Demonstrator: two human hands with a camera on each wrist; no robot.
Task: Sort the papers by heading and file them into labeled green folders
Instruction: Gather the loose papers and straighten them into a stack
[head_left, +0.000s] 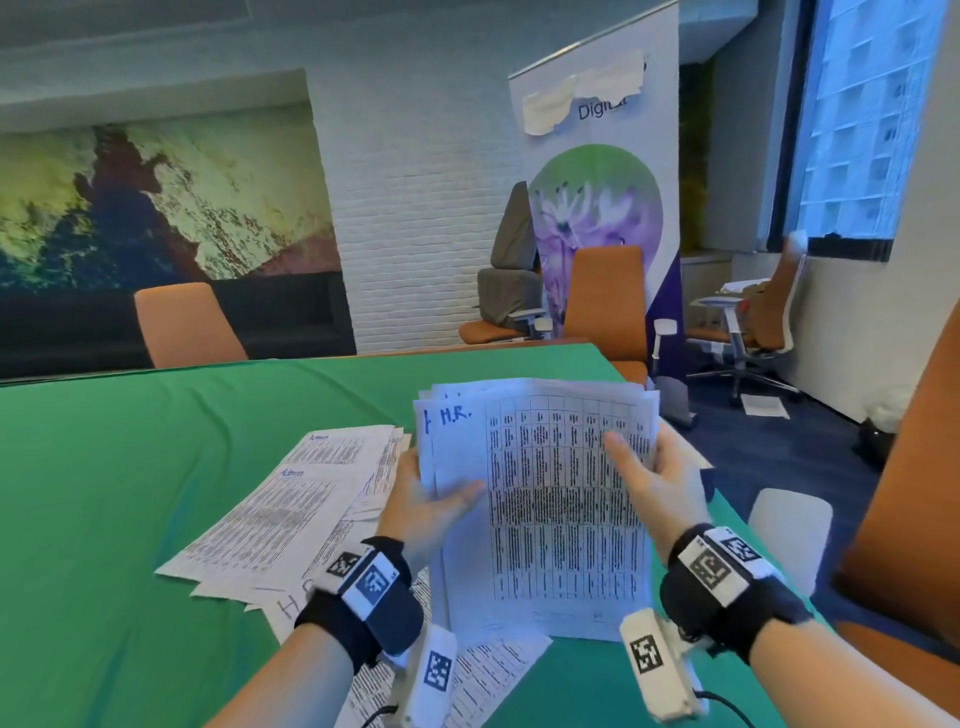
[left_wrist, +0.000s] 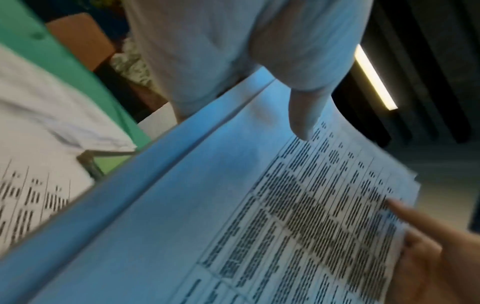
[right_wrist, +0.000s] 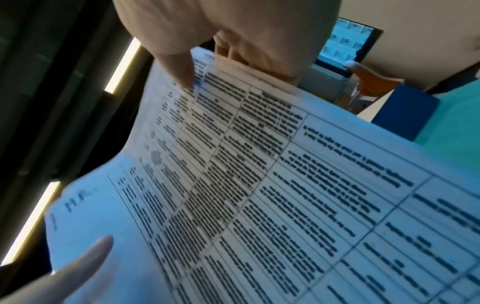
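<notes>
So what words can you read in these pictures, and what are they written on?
"H.R." handwritten on the top sheet held by the left hand and right hand.
"Admin" on two sheets in the table pile.
"Digit", rest covered, on the banner.
"H", rest hidden, on a lower sheet.
Table print: too blurred to read.

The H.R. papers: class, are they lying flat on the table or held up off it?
Held up: the left hand and right hand grip the H.R. papers above the green table.

White papers (head_left: 550, 499) with black table print, blue "H.R." heading; green tablecloth (head_left: 130, 467); orange chairs (head_left: 187, 327)
</notes>
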